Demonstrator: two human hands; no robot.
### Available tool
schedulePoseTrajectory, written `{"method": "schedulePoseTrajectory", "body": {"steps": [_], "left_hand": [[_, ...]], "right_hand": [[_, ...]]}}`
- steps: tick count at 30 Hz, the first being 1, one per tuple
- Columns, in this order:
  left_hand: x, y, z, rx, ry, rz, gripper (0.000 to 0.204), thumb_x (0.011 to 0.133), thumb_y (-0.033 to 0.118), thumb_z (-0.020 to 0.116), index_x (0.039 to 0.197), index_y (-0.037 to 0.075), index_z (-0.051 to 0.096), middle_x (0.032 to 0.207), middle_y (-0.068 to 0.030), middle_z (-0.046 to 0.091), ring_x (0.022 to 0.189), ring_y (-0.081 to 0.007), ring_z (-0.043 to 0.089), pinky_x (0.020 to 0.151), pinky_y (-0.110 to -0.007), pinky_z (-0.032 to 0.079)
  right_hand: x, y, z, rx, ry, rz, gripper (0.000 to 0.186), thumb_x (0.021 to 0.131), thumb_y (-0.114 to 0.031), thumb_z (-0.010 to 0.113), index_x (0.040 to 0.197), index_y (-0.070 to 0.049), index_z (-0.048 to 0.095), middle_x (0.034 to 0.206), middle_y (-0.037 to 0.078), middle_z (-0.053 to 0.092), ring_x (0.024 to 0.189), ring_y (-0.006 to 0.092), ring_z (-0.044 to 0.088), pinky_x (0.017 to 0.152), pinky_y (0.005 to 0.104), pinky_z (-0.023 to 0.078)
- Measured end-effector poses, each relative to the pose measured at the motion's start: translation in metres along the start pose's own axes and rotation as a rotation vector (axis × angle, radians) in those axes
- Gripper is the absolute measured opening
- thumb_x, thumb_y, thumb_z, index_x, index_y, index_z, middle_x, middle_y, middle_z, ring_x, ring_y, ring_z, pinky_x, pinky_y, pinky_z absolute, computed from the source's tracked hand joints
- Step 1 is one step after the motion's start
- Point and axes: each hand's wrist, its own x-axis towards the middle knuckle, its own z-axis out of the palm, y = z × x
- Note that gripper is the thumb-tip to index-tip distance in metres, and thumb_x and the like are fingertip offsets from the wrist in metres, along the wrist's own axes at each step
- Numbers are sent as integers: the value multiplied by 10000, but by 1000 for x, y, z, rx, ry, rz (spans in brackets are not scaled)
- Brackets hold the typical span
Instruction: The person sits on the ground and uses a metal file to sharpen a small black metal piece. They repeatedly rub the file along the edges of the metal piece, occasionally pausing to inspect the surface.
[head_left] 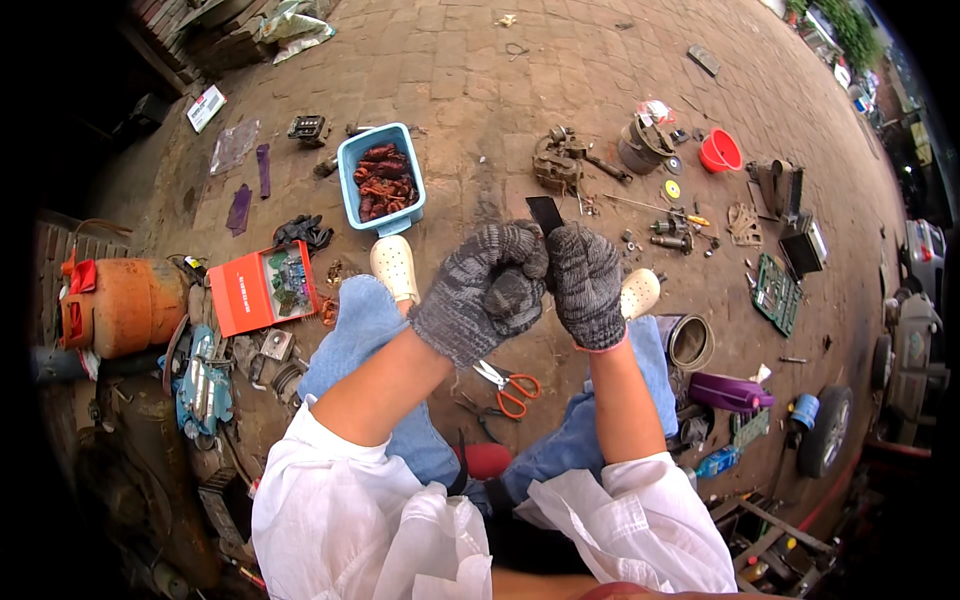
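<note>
My left hand (482,295) and my right hand (586,283), both in grey knit gloves, meet in front of me at the middle of the head view. A flat black strip (544,212) sticks up between them, its lower part hidden in the glove of my right hand, which is closed on it. The fingers of my left hand are curled and pressed against the right; what they hold, if anything, is hidden. On the ground below lie scissors with orange handles (511,392) and dark-handled pliers (482,412).
Ahead left stands a blue bin (347,185) of reddish-brown tangled pieces. Left are an open red box (240,298) of small parts and an orange gas cylinder (140,308). To the right lie a red bowl (720,150), a green tool case (776,295), a wheel (826,432) and metal parts.
</note>
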Motion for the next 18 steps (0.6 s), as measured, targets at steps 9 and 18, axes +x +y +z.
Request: {"method": "schedulePoseTrajectory", "body": {"steps": [9,18], "left_hand": [[-3,7,-5,84,-115,109,145,829,211,523,821,73,566,657,-8,521,469,-70,459,401,-199,365],[0,2,-6,300,-34,114,151,835,187,519,853,47,572,626,1,513,460,-66,439,396,-201,329]], "right_hand": [[15,-23,-8,617,136,544,255,860,-164,514,1052,2,502,911,77,597,780,120,552,677,269,457],[19,-25,0,841,323,483,217,773,-120,628,959,-34,557,779,17,575,673,89,514,576,213,405]]}}
